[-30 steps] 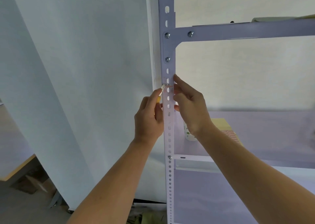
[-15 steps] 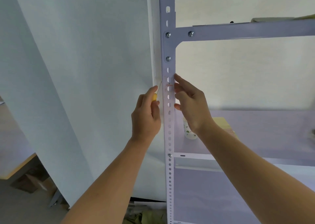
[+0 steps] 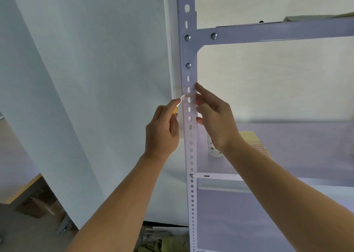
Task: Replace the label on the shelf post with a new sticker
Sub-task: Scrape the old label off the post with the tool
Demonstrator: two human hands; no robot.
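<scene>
Label remnant [image 3: 190,96], thin reddish lines on the perforated white metal shelf post [image 3: 189,136], sits between both hands: left hand [image 3: 161,134] is closed around a yellow-handled scraper [image 3: 180,103] whose blade tip touches the post's left edge at the remnant. Right hand [image 3: 214,117] fingers are loosely spread, tips against the post's right edge beside it. A patterned white bottle [image 3: 213,151] and tan box [image 3: 252,142] stand on the shelf [image 3: 306,146] behind.

One head cam, facing fwd at the post [image 3: 189,136], close up; both forearms reach in from bottom of frame.
</scene>
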